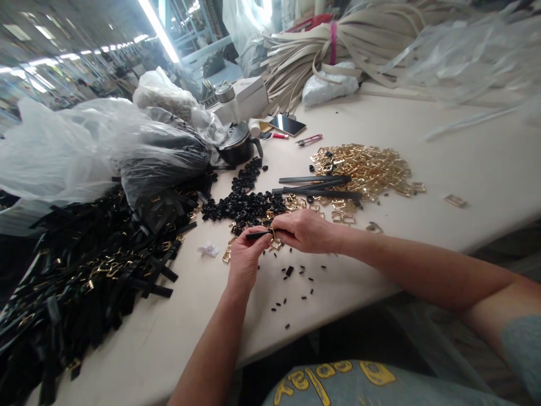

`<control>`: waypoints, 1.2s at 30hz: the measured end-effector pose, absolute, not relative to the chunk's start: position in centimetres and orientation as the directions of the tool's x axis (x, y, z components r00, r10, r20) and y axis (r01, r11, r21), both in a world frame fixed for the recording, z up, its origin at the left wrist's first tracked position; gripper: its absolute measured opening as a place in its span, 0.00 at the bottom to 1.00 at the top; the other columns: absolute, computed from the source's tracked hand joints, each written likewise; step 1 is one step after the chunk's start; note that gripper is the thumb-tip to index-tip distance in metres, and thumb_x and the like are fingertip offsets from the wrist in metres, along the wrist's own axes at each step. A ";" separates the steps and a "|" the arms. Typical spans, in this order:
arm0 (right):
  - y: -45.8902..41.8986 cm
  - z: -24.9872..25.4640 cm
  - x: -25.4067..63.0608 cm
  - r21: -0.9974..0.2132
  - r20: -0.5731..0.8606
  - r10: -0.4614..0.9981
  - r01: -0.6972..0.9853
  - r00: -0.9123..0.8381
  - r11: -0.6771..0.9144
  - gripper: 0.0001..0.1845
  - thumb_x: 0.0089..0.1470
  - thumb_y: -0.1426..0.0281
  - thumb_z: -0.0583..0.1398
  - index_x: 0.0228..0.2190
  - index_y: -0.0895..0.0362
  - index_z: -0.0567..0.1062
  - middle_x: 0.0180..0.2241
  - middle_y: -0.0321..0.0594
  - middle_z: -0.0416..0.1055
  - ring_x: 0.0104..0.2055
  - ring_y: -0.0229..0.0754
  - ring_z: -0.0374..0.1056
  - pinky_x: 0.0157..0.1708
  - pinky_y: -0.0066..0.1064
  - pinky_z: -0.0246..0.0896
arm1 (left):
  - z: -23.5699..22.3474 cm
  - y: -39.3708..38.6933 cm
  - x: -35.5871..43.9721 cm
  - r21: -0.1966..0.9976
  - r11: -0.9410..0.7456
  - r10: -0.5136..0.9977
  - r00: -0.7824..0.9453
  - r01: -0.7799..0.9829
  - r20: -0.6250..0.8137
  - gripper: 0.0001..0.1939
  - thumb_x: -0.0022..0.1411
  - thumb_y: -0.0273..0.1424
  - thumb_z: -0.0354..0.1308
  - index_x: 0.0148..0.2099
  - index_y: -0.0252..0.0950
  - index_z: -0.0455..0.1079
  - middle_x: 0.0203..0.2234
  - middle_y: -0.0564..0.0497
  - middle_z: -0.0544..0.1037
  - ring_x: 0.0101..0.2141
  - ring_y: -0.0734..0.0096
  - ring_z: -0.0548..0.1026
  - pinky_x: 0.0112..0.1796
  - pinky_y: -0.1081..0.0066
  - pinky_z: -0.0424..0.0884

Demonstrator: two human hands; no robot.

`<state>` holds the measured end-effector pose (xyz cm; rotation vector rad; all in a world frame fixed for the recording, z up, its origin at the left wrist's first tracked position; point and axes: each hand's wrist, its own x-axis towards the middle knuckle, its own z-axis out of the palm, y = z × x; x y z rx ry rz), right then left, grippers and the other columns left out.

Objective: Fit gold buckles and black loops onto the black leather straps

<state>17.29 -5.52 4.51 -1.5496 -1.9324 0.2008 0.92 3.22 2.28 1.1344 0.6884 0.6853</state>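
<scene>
My left hand [245, 256] pinches a short black strap [256, 234] between thumb and fingers. Touching it from the right, my right hand [306, 230] is closed on a gold buckle [273, 232] at the strap's end. Part of the buckle is hidden by the fingers. Just beyond my hands spreads a heap of small black loops [240, 206], with a few gold buckles at its near edge. A larger pile of gold buckles [363, 163] is farther right, and several black strips [316, 193] lie against it.
A big heap of black straps with buckles [114, 265] covers the left side, with plastic bags [97, 141] behind. A black lidded mug [236, 144], a phone [288, 125] and pink thread snips [310, 140] stand or lie farther back. Small black bits [303, 298] are scattered near the table's front edge.
</scene>
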 end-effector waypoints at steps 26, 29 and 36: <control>-5.9 5.6 18.0 -0.744 0.335 0.923 0.548 -0.188 0.382 0.12 0.63 0.68 0.54 0.32 0.59 0.73 0.27 0.36 0.71 0.27 0.33 0.64 0.29 0.24 0.56 | 2.1 3.0 0.1 0.985 0.090 0.762 0.647 -0.145 0.026 0.12 0.49 0.34 0.71 0.33 0.35 0.74 0.22 0.54 0.77 0.22 0.76 0.74 0.27 0.75 0.71; -6.1 6.2 18.1 -0.714 0.351 0.905 0.557 -0.241 0.425 0.12 0.63 0.67 0.54 0.34 0.59 0.74 0.28 0.37 0.71 0.29 0.34 0.65 0.31 0.24 0.56 | 2.2 3.1 0.0 0.984 0.093 0.758 0.651 -0.150 0.028 0.12 0.49 0.35 0.71 0.32 0.35 0.73 0.20 0.55 0.76 0.21 0.76 0.74 0.26 0.75 0.71; -6.0 5.6 17.7 -0.623 0.318 0.930 0.698 -0.186 0.353 0.10 0.60 0.69 0.54 0.29 0.59 0.72 0.24 0.35 0.67 0.26 0.34 0.59 0.28 0.25 0.50 | 2.5 2.9 0.7 0.996 0.073 0.791 0.611 -0.054 -0.025 0.15 0.51 0.38 0.69 0.30 0.35 0.68 0.17 0.56 0.74 0.18 0.78 0.71 0.23 0.77 0.68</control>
